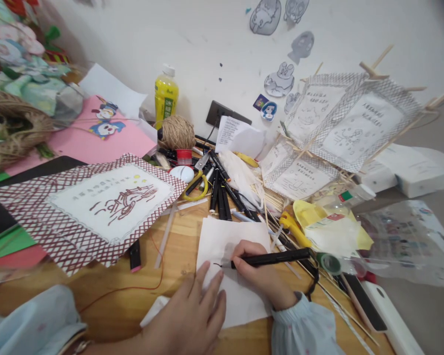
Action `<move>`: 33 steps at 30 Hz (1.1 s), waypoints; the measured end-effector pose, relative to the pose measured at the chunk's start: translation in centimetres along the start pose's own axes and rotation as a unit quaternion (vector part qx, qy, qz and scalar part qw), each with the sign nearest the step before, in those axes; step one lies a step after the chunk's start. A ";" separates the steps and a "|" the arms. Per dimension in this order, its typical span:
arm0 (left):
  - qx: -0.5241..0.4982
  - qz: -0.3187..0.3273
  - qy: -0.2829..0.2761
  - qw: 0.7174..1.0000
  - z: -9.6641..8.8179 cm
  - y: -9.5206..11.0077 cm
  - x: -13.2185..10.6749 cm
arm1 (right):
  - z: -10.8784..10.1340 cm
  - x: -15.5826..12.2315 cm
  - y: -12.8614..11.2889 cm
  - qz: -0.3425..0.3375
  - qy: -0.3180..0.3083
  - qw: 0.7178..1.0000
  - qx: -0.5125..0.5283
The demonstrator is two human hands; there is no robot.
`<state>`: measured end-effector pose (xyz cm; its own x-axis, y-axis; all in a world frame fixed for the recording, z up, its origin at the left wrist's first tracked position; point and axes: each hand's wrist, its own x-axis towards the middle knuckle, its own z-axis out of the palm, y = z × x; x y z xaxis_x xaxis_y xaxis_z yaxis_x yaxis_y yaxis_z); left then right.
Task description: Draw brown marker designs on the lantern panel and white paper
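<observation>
A black marker pen (277,257) is gripped in my right hand (257,268), its tip close to a short dark stroke on a white sheet of paper (240,305). The sheet lies on the wooden table below both hands. My left hand (192,308) rests with spread fingers on the sheet's left edge and holds nothing. Left of the sheet, a finished-looking drawing (122,197) has a dark red crosshatched border, written characters and a dark red picture. A black marker with a pink end (135,256) sticks out under that drawing.
Several black markers (220,195) and yellow-handled scissors (196,187) lie behind the sheet. A twine ball (177,132) and a yellow drink bottle (166,93) stand near the wall. At right are a stick frame with drawn panels (351,125), a yellow tool (294,229) and a phone (364,301).
</observation>
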<state>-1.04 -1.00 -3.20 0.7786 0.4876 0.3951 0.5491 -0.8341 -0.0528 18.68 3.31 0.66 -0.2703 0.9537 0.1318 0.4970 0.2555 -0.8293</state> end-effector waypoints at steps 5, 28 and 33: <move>0.010 0.006 -0.013 1.000 -0.1 -0.1 0.1 | -0.1 0.0 -0.1 -0.002 -0.004 1.000 0.007; 0.014 0.007 -0.020 1.000 -0.4 -0.1 0.2 | -0.5 -0.1 -0.5 0.028 -0.005 0.999 0.014; 0.010 0.011 -0.023 1.000 -0.6 -0.2 0.3 | -0.4 -0.4 0.2 0.052 0.034 0.997 0.039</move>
<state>-1.11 -0.88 -2.53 0.8037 0.4811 0.3501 0.5374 -0.8395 -0.0802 19.22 3.07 0.66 -0.1630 0.9837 0.0762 0.4525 0.1432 -0.8802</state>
